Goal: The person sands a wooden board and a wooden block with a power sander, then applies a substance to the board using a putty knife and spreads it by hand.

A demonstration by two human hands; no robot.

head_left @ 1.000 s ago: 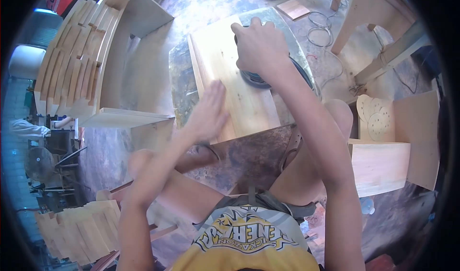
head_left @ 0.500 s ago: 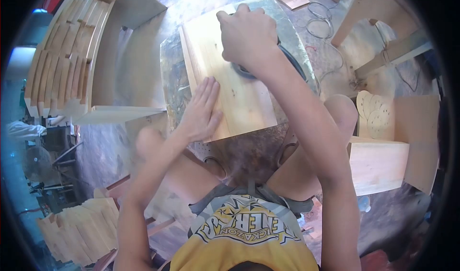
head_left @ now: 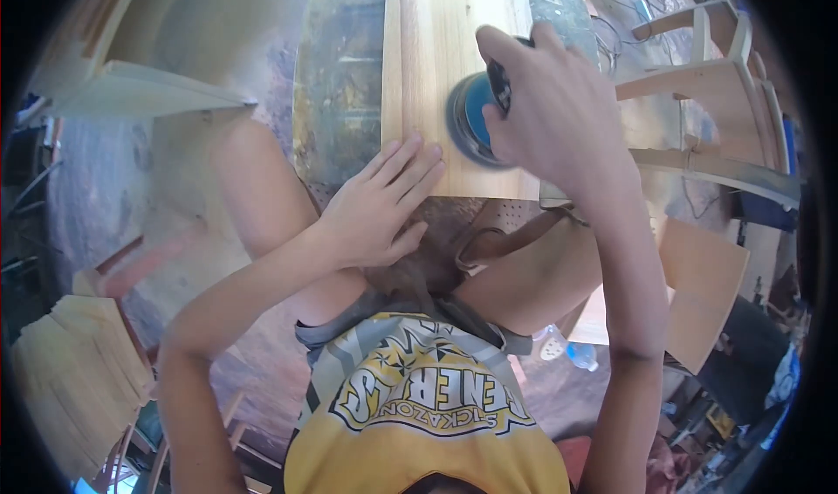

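Note:
A pale wooden board (head_left: 419, 66) lies flat on a worn, stained work surface (head_left: 336, 101) before me. My right hand (head_left: 563, 101) is wrapped round a round teal-and-black power sander (head_left: 476, 119), whose disc rests on the near right part of the board and looks blurred at its rim. My left hand (head_left: 375, 206) has its fingers outstretched, with the fingertips on the board's near left corner and the palm beyond its edge. My right palm and fingers hide much of the sander's top.
A pale wooden cabinet-like piece (head_left: 166, 92) stands at the left. Curved wooden furniture frames (head_left: 724, 92) are on the right, with cables (head_left: 615, 44) on the floor by them. Stacked boards (head_left: 78, 354) lie lower left. A clear plastic bottle (head_left: 580, 354) is near my right elbow.
The sander has come toward me along the board in my right hand. My left hand stays at the near left corner, its palm now farther off the board. The whole view has shifted.

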